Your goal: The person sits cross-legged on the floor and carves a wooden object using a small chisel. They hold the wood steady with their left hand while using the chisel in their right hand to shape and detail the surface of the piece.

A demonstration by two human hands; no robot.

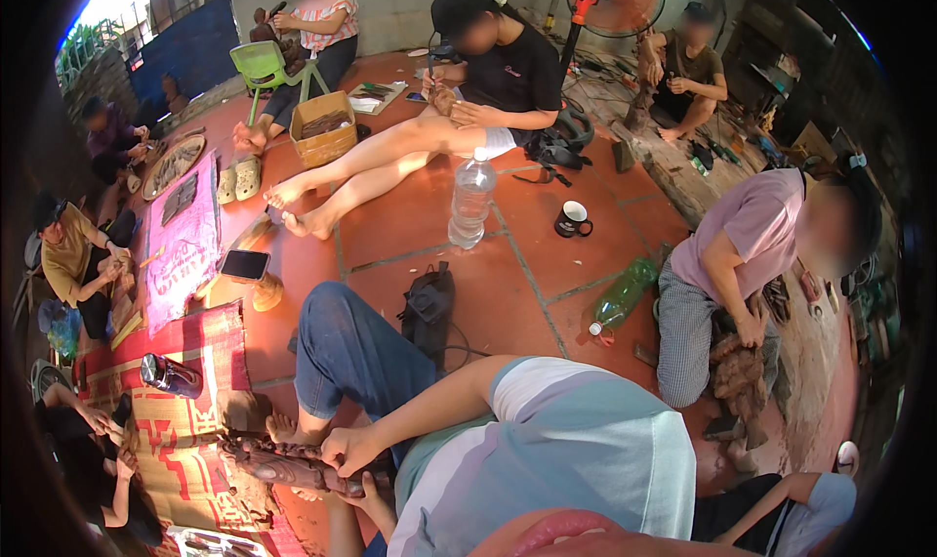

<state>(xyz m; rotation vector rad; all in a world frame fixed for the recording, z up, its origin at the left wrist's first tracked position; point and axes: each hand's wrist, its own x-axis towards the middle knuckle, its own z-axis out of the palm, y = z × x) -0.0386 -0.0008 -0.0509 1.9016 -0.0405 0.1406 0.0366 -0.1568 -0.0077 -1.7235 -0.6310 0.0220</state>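
Note:
A dark brown carved figure (293,467), seemingly of wood, lies lengthwise in front of me near my bare foot (283,426). My left hand (371,498) is closed around its near end from below, partly hidden by the carving. Over the top of that same end, my right hand (351,450) is curled with its fingers pressed together. Whatever those fingers grip is too small to make out. A dark, knobbly strip runs along the carving's upper side, leading toward my right fingers.
Beside the carving is a red and yellow mat (195,401) bearing a dark flask (171,374). A phone (245,264), clear bottle (472,201), black mug (573,219), green bottle (625,295) and black bag (427,308) are farther off. Several people sit around, some handling carvings.

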